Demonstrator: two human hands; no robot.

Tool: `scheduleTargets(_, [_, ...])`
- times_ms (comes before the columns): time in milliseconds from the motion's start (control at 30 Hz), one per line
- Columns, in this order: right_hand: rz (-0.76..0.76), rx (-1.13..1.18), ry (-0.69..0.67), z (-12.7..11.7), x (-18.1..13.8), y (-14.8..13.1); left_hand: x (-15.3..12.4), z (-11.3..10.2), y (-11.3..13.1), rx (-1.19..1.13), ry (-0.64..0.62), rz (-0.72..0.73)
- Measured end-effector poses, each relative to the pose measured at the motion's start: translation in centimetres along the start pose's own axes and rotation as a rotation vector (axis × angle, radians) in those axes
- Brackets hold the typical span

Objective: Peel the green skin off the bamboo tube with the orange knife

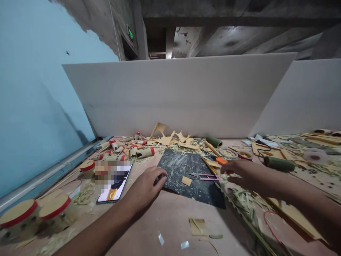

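My left hand (pixel 149 186) rests at the left edge of a scratched black mat (pixel 176 163), fingers loosely bent and the thumb apart from them, with nothing visible in it. Near the mat's right edge, my right hand (pixel 236 170) is held with bent, parted fingers and shows nothing in its grip. Just left of it lie thread snips (pixel 205 176) with pinkish-purple handles, beside a small tan square piece (pixel 187 181). An orange object (pixel 221 160) is close to the right fingertips; whether they touch it I cannot tell.
A lit phone (pixel 114 185) lies left of my left hand. Small red-rimmed drums (pixel 54 208) and bamboo tubes (pixel 145 152) stand or lie on the left. Shavings, tan sheet scraps (pixel 167 138), tape rolls (pixel 245 155) and green bamboo (pixel 279 163) clutter the back and right. A white panel (pixel 181 96) stands behind.
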State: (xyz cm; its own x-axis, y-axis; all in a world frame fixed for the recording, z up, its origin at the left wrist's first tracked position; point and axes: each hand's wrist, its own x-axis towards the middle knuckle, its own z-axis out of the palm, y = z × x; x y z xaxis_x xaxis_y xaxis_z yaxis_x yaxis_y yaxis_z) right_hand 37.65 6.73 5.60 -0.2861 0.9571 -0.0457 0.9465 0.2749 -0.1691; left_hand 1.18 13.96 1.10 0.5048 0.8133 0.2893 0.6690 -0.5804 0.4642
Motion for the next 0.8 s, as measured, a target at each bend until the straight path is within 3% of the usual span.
scheduleTargets(67, [0.03, -0.148, -0.129, -0.2, 4.4, -2.0, 0.0, -0.2, 0.1, 0.003, -0.004, -0.006])
scheduleTargets(167, [0.013, -0.175, -0.143, 0.6, 7.5, -3.8, 0.0, -0.5, 0.1, 0.008, 0.009, -0.021])
scheduleTargets(333, [-0.011, -0.154, -0.089, 2.3, 7.6, -3.8, -0.1, -0.6, 0.0, 0.026, 0.009, -0.038])
scheduleTargets(600, [-0.017, -0.129, -0.023, 3.1, 8.1, -4.1, -0.2, -0.2, -0.4, 0.003, -0.006, -0.031])
scheduleTargets(733, [-0.011, -0.08, 0.008, 1.4, 7.9, -3.0, 0.1, -0.1, -0.6, 0.026, 0.007, -0.024])
scheduleTargets(800, [0.09, -0.098, 0.091, -0.1, 7.8, -1.2, 0.2, 0.0, -0.8, 0.037, 0.021, -0.018])
